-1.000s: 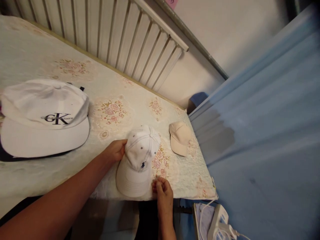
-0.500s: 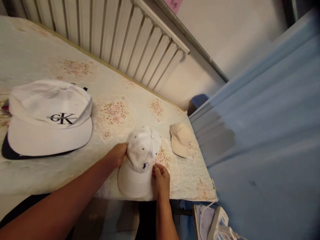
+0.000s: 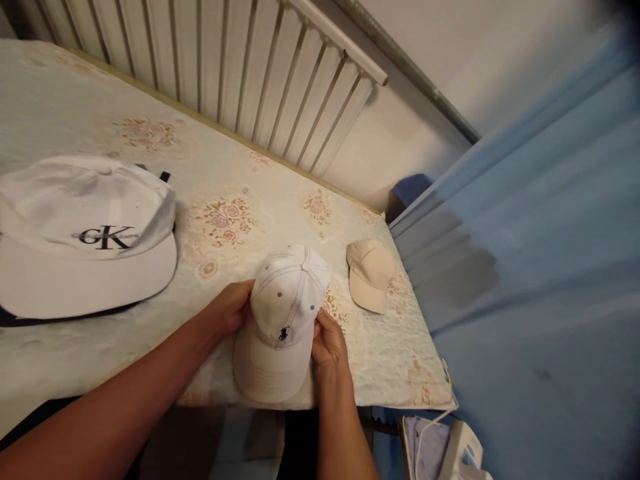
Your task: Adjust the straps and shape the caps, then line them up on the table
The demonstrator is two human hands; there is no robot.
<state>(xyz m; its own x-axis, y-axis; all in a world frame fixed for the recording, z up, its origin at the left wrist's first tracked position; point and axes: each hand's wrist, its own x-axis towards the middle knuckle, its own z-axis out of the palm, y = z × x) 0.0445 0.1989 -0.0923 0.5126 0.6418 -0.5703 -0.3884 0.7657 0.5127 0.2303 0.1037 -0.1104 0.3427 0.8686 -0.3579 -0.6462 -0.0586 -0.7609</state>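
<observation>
In the head view, a white baseball cap (image 3: pixel 287 313) with a small dark blue embroidered logo sits near the front edge, its brim toward me. My left hand (image 3: pixel 235 305) grips the cap's left side, the fingertips hidden behind it. On the other side my right hand (image 3: pixel 330 339) is closed on the lower right edge of the crown. To the left lies a larger white cap (image 3: pixel 85 227) with black "CK" lettering, stacked on something dark. A small beige cap (image 3: pixel 370 275) rests to the right.
The caps lie on a floral cover (image 3: pixel 220 220). A slatted white rail (image 3: pixel 250 80) runs along the back. At the right hangs a blue curtain (image 3: pixel 525 267). Below the front right corner is a white power strip (image 3: pixel 463 453) with a cable.
My right hand has moved up from beside the brim and taken hold of the white cap's right side. My left hand stays on the left side. The view has shifted slightly.
</observation>
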